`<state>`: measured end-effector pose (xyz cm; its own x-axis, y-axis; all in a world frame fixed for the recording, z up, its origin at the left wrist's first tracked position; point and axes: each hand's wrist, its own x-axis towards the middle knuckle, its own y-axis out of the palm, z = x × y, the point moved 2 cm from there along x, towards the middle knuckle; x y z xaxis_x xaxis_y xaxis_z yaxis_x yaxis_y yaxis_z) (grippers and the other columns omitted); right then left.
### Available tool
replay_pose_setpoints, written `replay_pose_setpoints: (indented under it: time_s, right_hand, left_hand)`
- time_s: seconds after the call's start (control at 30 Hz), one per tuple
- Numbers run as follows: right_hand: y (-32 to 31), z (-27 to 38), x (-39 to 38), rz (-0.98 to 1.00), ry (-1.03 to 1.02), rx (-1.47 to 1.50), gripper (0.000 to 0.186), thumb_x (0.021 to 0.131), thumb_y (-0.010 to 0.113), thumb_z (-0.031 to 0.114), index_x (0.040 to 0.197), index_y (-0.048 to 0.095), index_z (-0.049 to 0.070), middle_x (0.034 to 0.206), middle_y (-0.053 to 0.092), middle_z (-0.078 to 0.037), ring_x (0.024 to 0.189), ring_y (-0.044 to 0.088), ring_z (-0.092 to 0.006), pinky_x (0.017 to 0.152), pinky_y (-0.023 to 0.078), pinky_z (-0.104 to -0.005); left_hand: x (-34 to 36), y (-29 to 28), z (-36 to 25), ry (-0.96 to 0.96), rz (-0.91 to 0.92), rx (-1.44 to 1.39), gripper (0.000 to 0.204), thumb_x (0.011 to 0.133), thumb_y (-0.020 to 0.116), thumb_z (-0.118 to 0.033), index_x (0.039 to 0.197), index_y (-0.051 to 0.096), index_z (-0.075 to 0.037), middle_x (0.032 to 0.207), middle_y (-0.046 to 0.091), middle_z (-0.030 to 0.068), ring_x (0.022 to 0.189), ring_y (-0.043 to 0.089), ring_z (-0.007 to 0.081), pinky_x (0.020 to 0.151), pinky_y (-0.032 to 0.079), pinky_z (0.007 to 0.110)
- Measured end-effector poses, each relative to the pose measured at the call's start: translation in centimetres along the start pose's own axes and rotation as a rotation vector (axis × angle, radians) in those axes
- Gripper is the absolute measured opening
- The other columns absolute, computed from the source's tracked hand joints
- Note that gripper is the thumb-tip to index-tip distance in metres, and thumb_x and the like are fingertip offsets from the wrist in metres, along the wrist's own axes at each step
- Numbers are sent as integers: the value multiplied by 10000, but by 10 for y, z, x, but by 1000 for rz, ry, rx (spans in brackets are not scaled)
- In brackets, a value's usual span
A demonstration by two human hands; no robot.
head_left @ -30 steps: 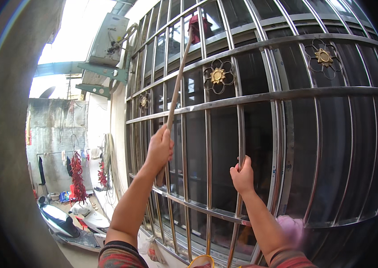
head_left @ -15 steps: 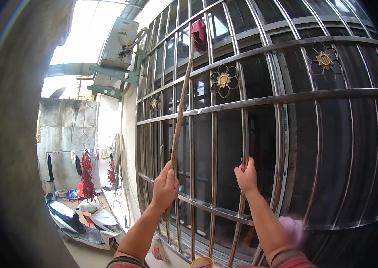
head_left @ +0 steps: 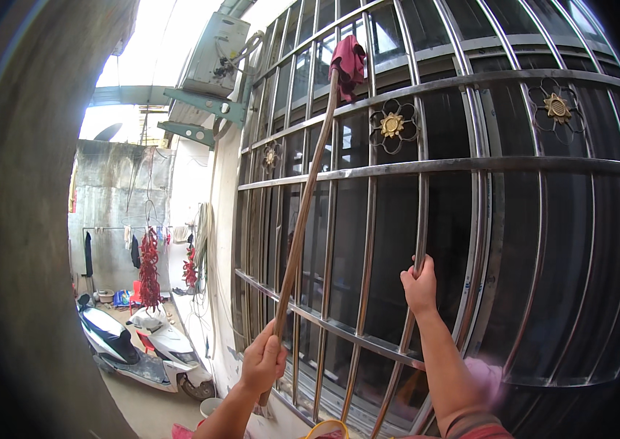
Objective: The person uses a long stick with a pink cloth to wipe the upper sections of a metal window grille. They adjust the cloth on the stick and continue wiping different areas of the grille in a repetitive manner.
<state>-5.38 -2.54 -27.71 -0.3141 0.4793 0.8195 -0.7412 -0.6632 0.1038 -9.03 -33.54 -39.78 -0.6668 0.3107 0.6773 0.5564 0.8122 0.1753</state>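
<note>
My left hand (head_left: 261, 360) is closed around the lower part of a long wooden stick (head_left: 303, 212), which slants up across the window bars. A dark red cloth (head_left: 348, 64) hangs over the stick's upper end, up by the top panes. My right hand (head_left: 419, 286) grips one upright bar (head_left: 423, 212) of the metal window grille (head_left: 368, 174). Behind the bars are dark glass panes, with a pale frame between them. Gold flower ornaments (head_left: 391, 125) sit between the grille's two upper crossbars.
A rough concrete wall (head_left: 39, 219) rises close on the left. Beyond it a white scooter (head_left: 156, 344) is parked beneath hanging red chillies (head_left: 150, 271). An air-conditioner unit (head_left: 215, 55) is mounted high on green brackets (head_left: 207, 106). A blurred pinkish thing (head_left: 484, 379) shows beside my right forearm.
My left hand has moved down and slightly left with the stick. The cloth end sits lower against the bars and hangs wider. My right hand stays on its bar; the view has shifted.
</note>
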Motion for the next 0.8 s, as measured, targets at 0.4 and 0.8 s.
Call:
replay_pose_setpoints:
  time_s: [0.4, 0.8]
  right_hand:
    - [0, -4, 1, -45, -3, -68, 364, 781, 569, 25, 1125, 448, 16, 702, 499, -5, 579, 497, -90, 561, 441, -260]
    - [1, -8, 3, -66, -34, -99, 368, 772, 575, 18, 1117, 449, 8, 694, 482, -11, 589, 490, -105, 576, 433, -260]
  left_hand:
    - [-25, -38, 19, 8, -42, -32, 448, 997, 376, -216, 1413, 308, -65, 612, 415, -17, 445, 366, 49, 401, 325, 189]
    - [73, -44, -7, -76, 31, 14, 403, 996, 365, -242, 1386, 376, -138, 622, 398, -23, 437, 359, 48, 380, 327, 198]
